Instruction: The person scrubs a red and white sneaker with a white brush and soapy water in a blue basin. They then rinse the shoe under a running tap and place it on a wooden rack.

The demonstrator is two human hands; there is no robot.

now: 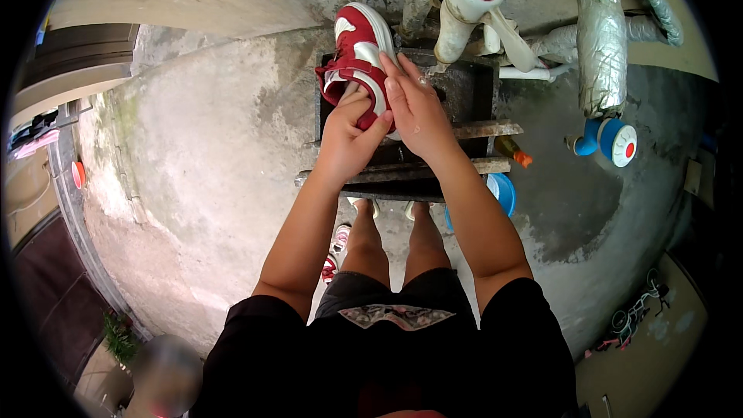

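A red and white sneaker (367,50) is held over the dark basin (481,93), its toe pointing away from me. My left hand (348,131) grips the heel end, with fingers tucked into the shoe opening and the thumb along the outside of the heel. Against the right side of the sole lies my right hand (422,112), its fingers stretched out along the edge. Small white flecks, perhaps foam, show on the right fingers. The sole's underside faces away from view.
Wooden slats (487,130) cross the basin's near part. A bottle with an orange cap (523,160) and a blue bucket (505,192) are at right. White pipes (457,27) and foil-wrapped pipes (600,39) stand behind. Another pair of sneakers (331,263) is by my feet.
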